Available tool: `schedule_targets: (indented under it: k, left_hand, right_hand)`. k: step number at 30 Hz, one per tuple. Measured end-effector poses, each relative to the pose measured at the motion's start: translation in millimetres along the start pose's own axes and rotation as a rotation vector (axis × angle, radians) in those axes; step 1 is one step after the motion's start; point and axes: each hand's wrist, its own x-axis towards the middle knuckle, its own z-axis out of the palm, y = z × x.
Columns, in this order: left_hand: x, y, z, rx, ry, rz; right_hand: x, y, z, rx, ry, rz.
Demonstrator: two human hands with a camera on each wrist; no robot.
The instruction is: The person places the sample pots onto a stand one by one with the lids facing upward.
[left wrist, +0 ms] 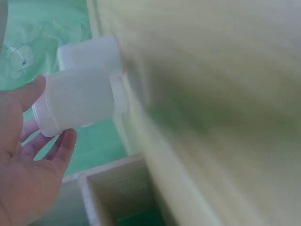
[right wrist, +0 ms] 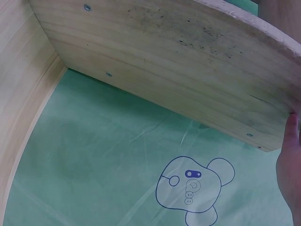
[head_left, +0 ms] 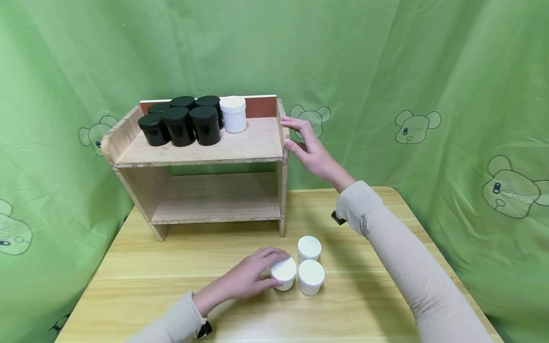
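My left hand (head_left: 252, 272) holds a white lidded jar (head_left: 283, 270) on the table. In the left wrist view, thumb and fingers touch opposite sides of this jar's rim. Close beside it stand two more white jars, a rear one (head_left: 309, 247) and a front one (head_left: 310, 275). My right hand (head_left: 314, 151) rests on the right side panel of a wooden shelf (head_left: 257, 145), fingers fairly straight along its upper edge, thumb at the front edge. The right wrist view shows that panel's outer face (right wrist: 178, 61) and part of the hand (right wrist: 291, 174).
Several black jars (head_left: 178, 126) stand on the shelf's top at the left, with one white jar (head_left: 233, 114) to their right. A lower shelf board (head_left: 218, 197) lies beneath. Green curtain (head_left: 364, 57) surrounds the wooden table (head_left: 171, 267).
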Motion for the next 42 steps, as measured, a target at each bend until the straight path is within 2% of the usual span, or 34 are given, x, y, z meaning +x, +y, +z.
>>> schedule_targets:
  k: [9,23,32,42]
  left_hand:
    - [8.1,6.7,-39.4,-0.014,0.064,-0.011]
    - [25.8,19.9,-107.5,0.061,0.266,0.128]
    - [39.0,33.0,-159.0,0.112,0.368,0.167]
    - [53.6,44.4,-191.5,0.116,0.455,0.177]
  right_hand:
    - [0,1,0,0.002,0.000,0.007]
    - [-2,4,0,0.010,-0.001,-0.006]
    - [-1,1,-1,0.005,0.017,-0.012]
    - [0,1,1,0.003,0.003,-0.013]
